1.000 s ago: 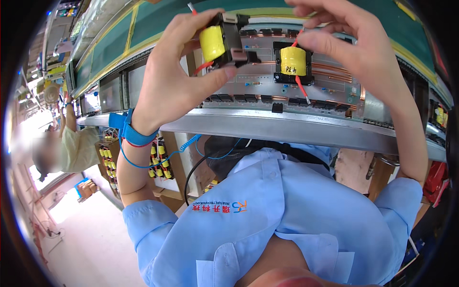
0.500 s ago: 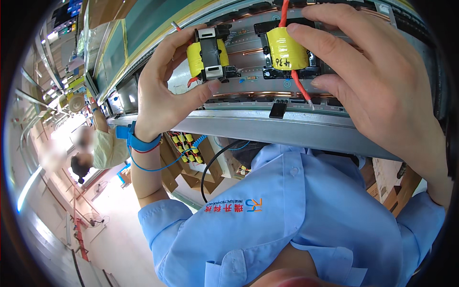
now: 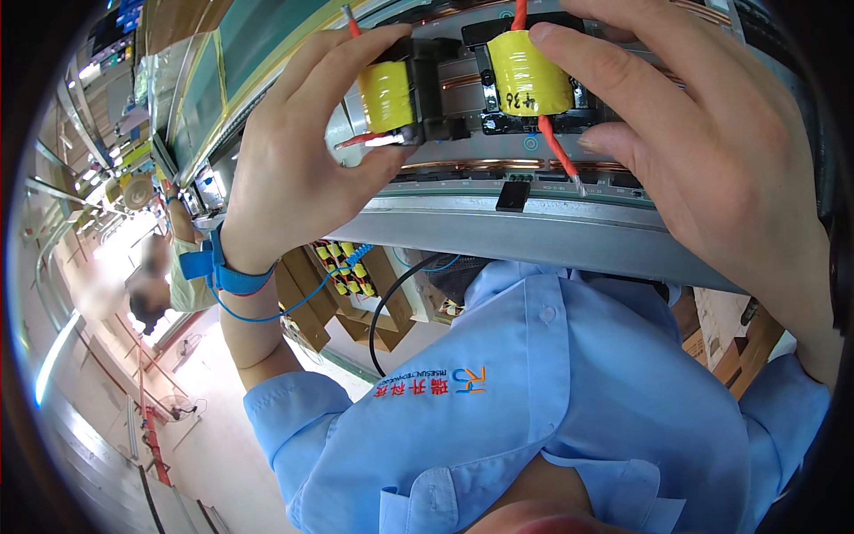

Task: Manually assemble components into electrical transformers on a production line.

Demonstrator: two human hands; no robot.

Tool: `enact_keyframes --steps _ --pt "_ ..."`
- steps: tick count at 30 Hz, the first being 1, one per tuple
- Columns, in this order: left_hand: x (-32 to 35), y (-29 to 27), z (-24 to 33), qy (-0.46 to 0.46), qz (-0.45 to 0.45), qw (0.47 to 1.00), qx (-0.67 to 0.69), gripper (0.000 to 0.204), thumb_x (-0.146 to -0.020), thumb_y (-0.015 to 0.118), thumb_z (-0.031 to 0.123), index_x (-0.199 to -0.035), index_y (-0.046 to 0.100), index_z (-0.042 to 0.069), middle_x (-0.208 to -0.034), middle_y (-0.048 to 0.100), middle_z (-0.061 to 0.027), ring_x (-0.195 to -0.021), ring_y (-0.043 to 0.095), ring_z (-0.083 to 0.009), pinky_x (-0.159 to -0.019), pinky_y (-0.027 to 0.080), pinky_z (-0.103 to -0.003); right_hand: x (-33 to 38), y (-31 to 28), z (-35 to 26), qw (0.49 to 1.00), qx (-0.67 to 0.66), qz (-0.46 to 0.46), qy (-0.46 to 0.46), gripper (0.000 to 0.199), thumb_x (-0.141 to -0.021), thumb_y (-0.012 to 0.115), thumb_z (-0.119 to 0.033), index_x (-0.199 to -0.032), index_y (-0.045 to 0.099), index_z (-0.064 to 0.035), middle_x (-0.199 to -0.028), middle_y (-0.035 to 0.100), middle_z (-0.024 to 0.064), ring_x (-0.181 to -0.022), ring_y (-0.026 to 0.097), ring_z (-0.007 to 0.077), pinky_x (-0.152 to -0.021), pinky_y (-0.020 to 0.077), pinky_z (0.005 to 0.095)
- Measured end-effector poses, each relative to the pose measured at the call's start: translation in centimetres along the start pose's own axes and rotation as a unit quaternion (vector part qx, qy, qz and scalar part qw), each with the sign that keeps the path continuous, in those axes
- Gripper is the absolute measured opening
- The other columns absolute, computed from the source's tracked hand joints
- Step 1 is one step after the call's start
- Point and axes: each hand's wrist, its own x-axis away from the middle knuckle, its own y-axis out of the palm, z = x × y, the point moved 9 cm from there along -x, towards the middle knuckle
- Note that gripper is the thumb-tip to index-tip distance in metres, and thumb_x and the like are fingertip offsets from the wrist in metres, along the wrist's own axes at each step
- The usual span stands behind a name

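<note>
In the upper middle, my left hand grips a yellow-taped transformer with a black frame, fingers over its far end and thumb at the near end. It is tilted on its side, with a red-sleeved lead out of each end. To its right, a second yellow-taped transformer sits upright on a grey circuit board. My right hand curves round this one. Its index fingertip presses on the yellow tape and the thumb is by the near right corner. A red lead hangs toward me, its tip bare.
A metal rail borders the board's near side, with a small black block against it. Below, a cardboard box holds several yellow transformers. A blue wrist strap with a thin cord circles my left wrist. Another person is at far left.
My left hand has moved slightly left and turned its transformer, so its silver clips no longer show and the yellow side faces up. My right hand stays at the seated transformer.
</note>
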Motion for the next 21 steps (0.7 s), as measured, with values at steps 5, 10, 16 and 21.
enact_keyframes --steps 5,10,16,21 --pt "-0.6 0.0 2.4 0.007 -0.009 0.996 -0.093 0.068 -0.069 0.078 0.005 -0.132 0.054 0.006 -0.118 0.059 -0.0158 -0.107 0.062 -0.0328 -0.093 0.050 -0.036 0.1 0.1 -1.4 0.999 -0.017 0.021 -0.018 0.050 -0.079 0.071 -0.008 -0.127 0.059 -0.0008 -0.107 0.064 0.0166 -0.089 0.063 0.0307 -0.076 0.0498 0.0375" --pt "-1.1 1.0 2.2 -0.007 -0.066 0.991 -0.116 0.071 -0.063 0.073 0.012 -0.127 0.047 -0.005 -0.105 0.053 -0.0223 -0.093 0.060 -0.0359 -0.078 0.052 -0.040 -0.6 0.1 -2.2 0.999 -0.013 0.028 -0.026 0.052 -0.079 0.069 -0.005 -0.130 0.058 -0.0016 -0.107 0.065 0.0152 -0.090 0.062 0.0307 -0.078 0.0485 0.0376" --pt "-0.6 0.5 1.7 0.023 -0.006 1.000 -0.001 0.066 -0.064 0.073 0.009 -0.124 0.049 -0.004 -0.100 0.052 -0.0196 -0.087 0.058 -0.0343 -0.075 0.051 -0.038 -0.3 1.4 -1.0 0.997 -0.021 -0.069 0.024 0.053 -0.081 0.068 -0.002 -0.133 0.055 -0.0008 -0.107 0.066 0.0164 -0.088 0.064 0.0287 -0.077 0.0499 0.0353" --pt "0.2 0.6 1.7 0.064 0.048 0.997 0.009 0.064 -0.065 0.074 0.009 -0.121 0.049 -0.007 -0.099 0.050 -0.0192 -0.085 0.058 -0.0341 -0.074 0.050 -0.039 0.3 1.2 -1.3 0.999 -0.015 -0.045 0.026 0.053 -0.083 0.066 0.000 -0.135 0.054 -0.0002 -0.113 0.066 0.0165 -0.094 0.065 0.0274 -0.083 0.0519 0.0344"
